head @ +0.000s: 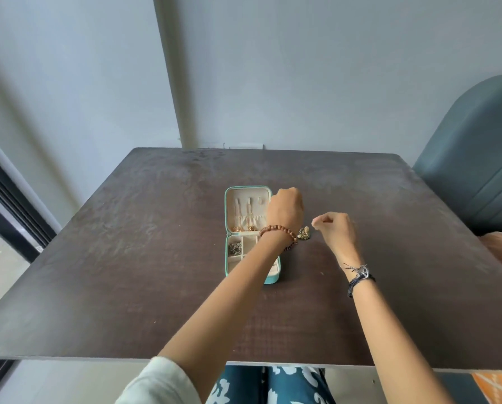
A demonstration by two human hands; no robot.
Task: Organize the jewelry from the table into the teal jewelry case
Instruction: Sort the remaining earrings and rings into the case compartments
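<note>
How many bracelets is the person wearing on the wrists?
2: a brown bead bracelet on the left wrist, above the open teal case, and a dark thread bracelet on the right wrist. None seems hidden.

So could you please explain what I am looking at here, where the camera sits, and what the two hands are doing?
There is no machine: a person wears one camera on the head, looking forward and down, so both arms reach in from below. On the dark table lies an open teal jewelry case with some gold and silver pieces already inside. The left hand, above a beaded bracelet on the wrist, hovers curled over the case's right edge; I cannot tell if it holds anything. The right hand has its fingers pinched together, perhaps on something tiny. A small gold trinket lies between them.
</note>
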